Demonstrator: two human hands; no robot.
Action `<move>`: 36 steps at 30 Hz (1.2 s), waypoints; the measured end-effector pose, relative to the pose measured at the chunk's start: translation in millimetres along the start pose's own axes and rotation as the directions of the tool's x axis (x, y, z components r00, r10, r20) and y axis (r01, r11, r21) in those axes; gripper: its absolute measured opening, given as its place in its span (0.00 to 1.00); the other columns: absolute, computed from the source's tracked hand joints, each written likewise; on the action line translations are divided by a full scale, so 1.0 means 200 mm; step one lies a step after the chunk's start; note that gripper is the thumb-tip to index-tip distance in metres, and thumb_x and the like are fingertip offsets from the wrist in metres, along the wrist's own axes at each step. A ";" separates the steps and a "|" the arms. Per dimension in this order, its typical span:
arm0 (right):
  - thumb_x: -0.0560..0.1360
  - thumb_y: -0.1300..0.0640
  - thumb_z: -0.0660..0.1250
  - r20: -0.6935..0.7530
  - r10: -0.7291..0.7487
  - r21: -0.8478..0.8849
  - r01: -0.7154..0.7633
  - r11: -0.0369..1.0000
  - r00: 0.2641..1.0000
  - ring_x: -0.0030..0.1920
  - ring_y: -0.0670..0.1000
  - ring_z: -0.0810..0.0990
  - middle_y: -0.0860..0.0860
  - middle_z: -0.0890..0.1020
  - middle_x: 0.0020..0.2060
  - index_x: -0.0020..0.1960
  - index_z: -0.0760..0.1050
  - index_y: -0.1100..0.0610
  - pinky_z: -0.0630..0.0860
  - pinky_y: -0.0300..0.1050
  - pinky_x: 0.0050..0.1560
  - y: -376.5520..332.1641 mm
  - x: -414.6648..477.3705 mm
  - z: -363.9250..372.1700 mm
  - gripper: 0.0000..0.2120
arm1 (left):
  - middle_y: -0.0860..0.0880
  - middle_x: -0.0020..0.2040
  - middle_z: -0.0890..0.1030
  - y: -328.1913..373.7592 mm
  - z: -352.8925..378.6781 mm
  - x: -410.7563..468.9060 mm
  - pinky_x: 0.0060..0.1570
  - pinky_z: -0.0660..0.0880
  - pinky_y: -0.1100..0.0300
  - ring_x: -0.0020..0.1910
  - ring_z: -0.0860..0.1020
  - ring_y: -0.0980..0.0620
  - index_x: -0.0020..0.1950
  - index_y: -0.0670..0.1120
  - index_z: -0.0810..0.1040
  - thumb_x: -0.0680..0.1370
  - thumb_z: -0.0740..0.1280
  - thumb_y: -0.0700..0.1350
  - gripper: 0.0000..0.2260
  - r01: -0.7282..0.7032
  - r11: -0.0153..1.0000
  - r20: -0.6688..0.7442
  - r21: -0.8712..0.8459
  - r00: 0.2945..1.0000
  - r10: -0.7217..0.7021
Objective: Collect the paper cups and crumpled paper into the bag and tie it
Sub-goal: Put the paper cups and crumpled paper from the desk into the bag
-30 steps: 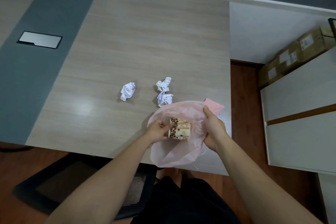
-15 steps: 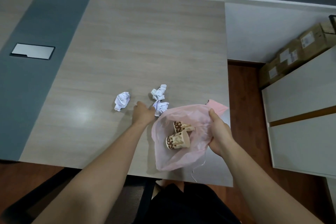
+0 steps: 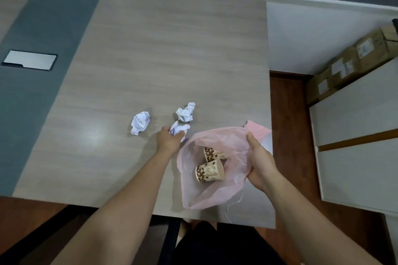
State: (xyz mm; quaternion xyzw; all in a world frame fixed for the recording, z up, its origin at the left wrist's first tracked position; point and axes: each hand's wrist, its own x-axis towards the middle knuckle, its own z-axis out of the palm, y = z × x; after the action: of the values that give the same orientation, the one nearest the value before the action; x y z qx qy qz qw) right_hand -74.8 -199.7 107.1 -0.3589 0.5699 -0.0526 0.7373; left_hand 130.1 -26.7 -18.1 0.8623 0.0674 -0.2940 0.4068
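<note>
Left hand (image 3: pixel 170 141) has its grip curled round the nearest paper ball (image 3: pixel 180 129). Carry it right and drop it well inside the bag (image 3: pixel 193 196), whose rim the right hand (image 3: pixel 261 159) pinches open on the desk (image 3: pixel 172 49). Two cups (image 3: pixel 210 171) lie inside, and two more balls (image 3: pixel 140 122) wait farther off.

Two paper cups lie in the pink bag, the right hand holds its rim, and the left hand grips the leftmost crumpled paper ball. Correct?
No. In the head view the left hand grips the paper ball nearest the pink bag; the leftmost paper ball lies untouched. The two paper cups inside and the right hand on the rim are as stated.
</note>
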 end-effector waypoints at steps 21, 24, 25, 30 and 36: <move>0.86 0.44 0.67 0.032 -0.046 0.003 0.046 0.999 0.998 0.56 0.62 0.89 0.57 0.91 0.51 0.58 0.86 0.57 0.81 0.63 0.68 0.00 -0.12 0.21 0.17 | 0.54 0.55 0.88 0.13 0.19 -0.49 0.52 0.81 0.62 0.54 0.86 0.54 0.64 0.48 0.84 0.76 0.77 0.52 0.18 -0.236 0.971 0.493 0.029 0.849 0.191; 0.87 0.45 0.66 0.012 -0.051 0.008 0.051 0.999 0.999 0.49 0.58 0.90 0.55 0.91 0.47 0.57 0.86 0.56 0.85 0.56 0.58 -0.04 -0.08 0.18 0.16 | 0.51 0.51 0.89 0.14 0.14 -0.35 0.56 0.84 0.48 0.50 0.87 0.51 0.56 0.51 0.86 0.69 0.75 0.62 0.21 -0.198 0.974 0.544 0.113 0.832 0.106; 0.87 0.44 0.66 0.008 -0.047 0.012 0.047 0.999 0.999 0.49 0.57 0.91 0.55 0.91 0.48 0.58 0.86 0.55 0.85 0.55 0.56 -0.06 -0.05 0.16 0.17 | 0.47 0.49 0.89 0.18 0.10 -0.33 0.55 0.84 0.46 0.47 0.87 0.48 0.51 0.50 0.87 0.72 0.75 0.57 0.13 -0.174 0.976 0.555 0.127 0.828 0.076; 0.84 0.39 0.68 -0.012 -0.019 0.053 0.020 0.998 1.000 0.58 0.61 0.89 0.55 0.90 0.56 0.65 0.85 0.53 0.85 0.61 0.59 -0.10 0.07 0.13 0.20 | 0.44 0.46 0.88 0.31 -0.05 -0.09 0.48 0.80 0.55 0.44 0.84 0.42 0.41 0.45 0.83 0.81 0.66 0.42 0.10 -0.186 0.953 0.252 0.240 0.960 0.124; 0.83 0.38 0.69 -0.010 0.017 0.052 -0.017 0.999 1.000 0.57 0.61 0.89 0.54 0.91 0.55 0.66 0.84 0.52 0.85 0.61 0.56 -0.13 0.17 0.09 0.21 | 0.40 0.71 0.73 0.36 0.02 0.20 0.69 0.66 0.51 0.69 0.72 0.35 0.76 0.50 0.74 0.81 0.67 0.42 0.22 -0.337 0.819 0.186 0.464 0.941 0.282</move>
State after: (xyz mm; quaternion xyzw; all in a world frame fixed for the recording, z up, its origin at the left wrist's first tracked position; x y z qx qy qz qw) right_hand -38.7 -226.0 97.4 -0.3346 0.5751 -0.0628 0.7438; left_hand 186.8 -82.7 4.2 0.9188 -0.1725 -0.2780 0.2208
